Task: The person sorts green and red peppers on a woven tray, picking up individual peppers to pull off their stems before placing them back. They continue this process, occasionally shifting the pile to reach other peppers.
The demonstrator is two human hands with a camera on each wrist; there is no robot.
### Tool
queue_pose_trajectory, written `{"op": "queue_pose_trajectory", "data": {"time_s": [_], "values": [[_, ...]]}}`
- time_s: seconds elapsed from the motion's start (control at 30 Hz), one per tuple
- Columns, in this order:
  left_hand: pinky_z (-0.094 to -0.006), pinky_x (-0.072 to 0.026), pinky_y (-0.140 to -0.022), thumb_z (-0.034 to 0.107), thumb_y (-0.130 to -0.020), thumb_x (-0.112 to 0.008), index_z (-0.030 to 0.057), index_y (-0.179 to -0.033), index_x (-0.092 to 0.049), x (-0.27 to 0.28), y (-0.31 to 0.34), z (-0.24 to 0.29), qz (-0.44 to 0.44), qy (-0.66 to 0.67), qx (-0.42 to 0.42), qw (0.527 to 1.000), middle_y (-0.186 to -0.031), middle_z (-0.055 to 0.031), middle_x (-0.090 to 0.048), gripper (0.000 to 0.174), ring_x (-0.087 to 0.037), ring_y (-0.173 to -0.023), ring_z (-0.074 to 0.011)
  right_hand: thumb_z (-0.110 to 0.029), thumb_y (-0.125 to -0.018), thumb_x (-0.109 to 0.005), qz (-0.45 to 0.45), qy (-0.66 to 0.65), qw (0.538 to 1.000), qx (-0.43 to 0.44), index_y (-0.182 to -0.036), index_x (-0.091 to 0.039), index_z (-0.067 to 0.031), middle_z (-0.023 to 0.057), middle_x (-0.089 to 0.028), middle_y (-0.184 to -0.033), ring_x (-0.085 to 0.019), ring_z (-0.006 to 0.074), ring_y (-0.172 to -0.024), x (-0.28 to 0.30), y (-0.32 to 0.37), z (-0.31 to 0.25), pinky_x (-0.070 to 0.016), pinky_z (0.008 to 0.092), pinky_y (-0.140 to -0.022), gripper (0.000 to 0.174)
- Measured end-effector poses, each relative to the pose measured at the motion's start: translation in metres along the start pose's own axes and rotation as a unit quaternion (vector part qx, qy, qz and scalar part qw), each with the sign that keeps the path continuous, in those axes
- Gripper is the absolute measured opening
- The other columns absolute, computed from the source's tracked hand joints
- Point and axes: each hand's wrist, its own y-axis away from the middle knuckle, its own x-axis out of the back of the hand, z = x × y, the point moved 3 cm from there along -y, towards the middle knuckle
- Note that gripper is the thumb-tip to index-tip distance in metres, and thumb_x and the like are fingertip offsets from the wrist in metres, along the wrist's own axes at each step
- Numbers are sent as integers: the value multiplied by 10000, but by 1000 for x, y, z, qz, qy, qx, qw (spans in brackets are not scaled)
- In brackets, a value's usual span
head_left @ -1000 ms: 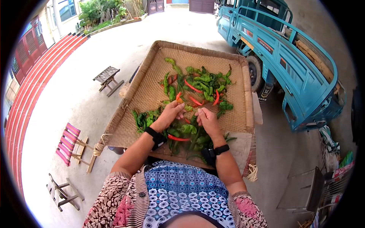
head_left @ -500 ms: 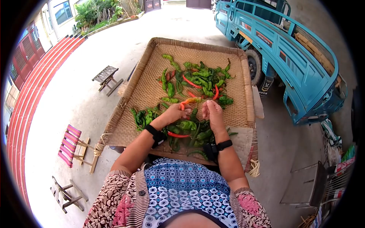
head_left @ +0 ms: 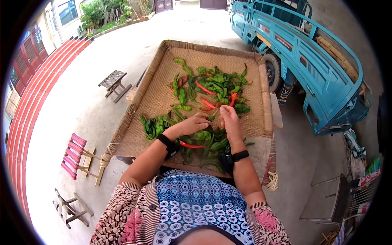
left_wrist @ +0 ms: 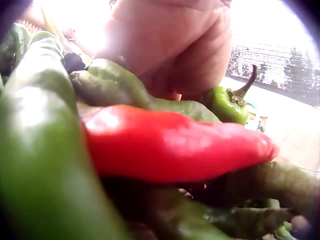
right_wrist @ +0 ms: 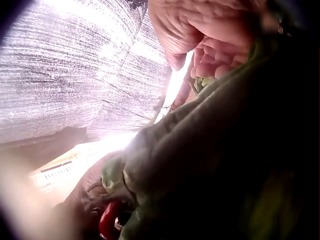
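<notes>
My left hand [head_left: 192, 123] reaches over the near heap of green peppers [head_left: 216, 143], palm down, its fingers fairly straight. Its fingertips are right at a green pepper's stem end [head_left: 212, 117]. A red pepper [left_wrist: 170, 145] lies close below that hand in the left wrist view. Just to the right, my right hand [head_left: 231, 121] is raised with curled fingers, thumb near the index finger. No pepper shows in it, though its fingertips are partly hidden. Beyond both hands spreads a far pile of wrinkled green peppers [head_left: 218, 86] with several red peppers [head_left: 209, 104] among them.
The peppers lie on a woven tray [head_left: 151, 98] with a raised rim. A blue cargo tricycle [head_left: 298, 53] stands at the right. Low folding stools [head_left: 75, 153] are on the concrete at the left, before red-edged steps [head_left: 36, 106].
The orange-red pepper held by the left hand has left it, and more red shows at the far pile's right side. The left hand has reached right and down to the near heap.
</notes>
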Motion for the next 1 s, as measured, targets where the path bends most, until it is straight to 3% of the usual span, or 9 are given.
{"op": "queue_pose_trajectory", "data": {"time_s": [0.13,0.4,0.43,0.53,0.57,0.67,0.77,0.9,1.0], "values": [[-339,-392,-1048,342,-995,-513,32,-1211,-634,0,5,1,31,25,-48,998,-1366,-132,-421,397,-439,-1274,-269,-256,-980,-563,-35,25,999,4,-1052,-613,-49,-30,-546,-721,-466,40,-533,-8,4,-1,-375,210,-485,224],[-261,-418,-771,542,-910,-565,16,-1005,-601,19,18,18,36,157,100,982,-939,-40,-546,536,-512,-877,-134,-220,-995,-530,48,-140,985,87,-1094,-610,-65,40,-660,-915,-571,68,-615,3,1,-10,-475,223,-553,200],[-262,-415,-772,536,-901,-585,18,-1029,-590,19,21,21,24,126,99,987,-922,-29,-542,533,-509,-869,-130,-205,-999,-516,9,-154,985,82,-1297,-504,-84,101,-634,-1150,-597,87,-698,7,0,-11,-513,240,-601,322],[-270,-409,-787,487,-872,-655,22,-1074,-565,14,19,21,-36,67,49,996,-926,-18,-536,515,-499,-886,-126,-192,-1000,-508,14,-208,972,109,-1476,-290,-139,137,-482,-1386,-617,115,-801,1,10,-32,-540,258,-660,527],[-273,-407,-794,466,-862,-681,22,-1085,-558,11,18,20,-59,52,24,997,-937,-19,-535,511,-495,-899,-126,-186,-1001,-501,-10,-215,970,113,-1535,-90,-194,145,-299,-1524,-622,138,-890,2,7,-28,-554,270,-705,674],[-284,-415,-806,403,-838,-731,21,-1111,-553,14,20,27,-95,167,69,979,-1004,-15,-539,503,-505,-918,-137,-209,-997,-513,59,-179,975,118,-1518,-195,-163,134,-315,-1503,-630,148,-902,-3,10,-31,-548,278,-733,613],[-252,-430,-767,319,-876,-703,28,-1185,-545,18,20,16,-23,240,44,970,-1013,6,-549,452,-517,-844,-111,-237,-990,-531,27,-123,988,84,-1432,-375,-107,114,-478,-1356,-626,136,-888,6,0,-13,-527,269,-731,486],[-195,-432,-675,142,-948,-597,53,-1350,-462,22,18,-8,103,485,73,866,-1021,27,-554,434,-495,-772,-60,-260,-977,-559,-67,-55,995,55,-1232,-541,-62,58,-602,-1101,-611,105,-826,1,4,-11,-498,255,-716,323],[-196,-443,-679,131,-950,-593,57,-1390,-406,25,18,-13,103,477,34,872,-1027,28,-564,484,-529,-801,-66,-254,-959,-593,-127,16,990,57,-1062,-620,-32,17,-638,-909,-586,87,-758,-14,8,-9,-485,251,-713,246]]}}
